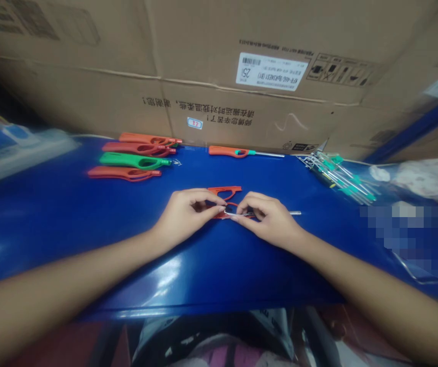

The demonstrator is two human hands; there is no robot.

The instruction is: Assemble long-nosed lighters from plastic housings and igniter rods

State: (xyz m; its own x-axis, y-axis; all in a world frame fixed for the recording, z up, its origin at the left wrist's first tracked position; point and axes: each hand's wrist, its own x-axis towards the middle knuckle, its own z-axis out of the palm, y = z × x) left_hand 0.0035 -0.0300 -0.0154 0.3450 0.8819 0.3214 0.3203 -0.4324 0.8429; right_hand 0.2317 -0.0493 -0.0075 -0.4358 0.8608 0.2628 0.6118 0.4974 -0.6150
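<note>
Left hand (186, 213) clamped on the shell (224, 192), right hand (269, 218) clamped on the tube (294, 213) beside it, seemingly mid-fitting; seating it calls for a straight, steady push.

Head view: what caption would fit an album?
Left hand and right hand pinch an orange lighter shell on a blue table, more lighters lying behind.

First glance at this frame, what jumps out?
Both hands meet mid-table: the left hand and right hand pinch an orange lighter shell with a thin metal tube sticking out right. On the blue table, four coloured lighter bodies lie in a row back left; a heap of green-tipped tubes lies back right.
</note>
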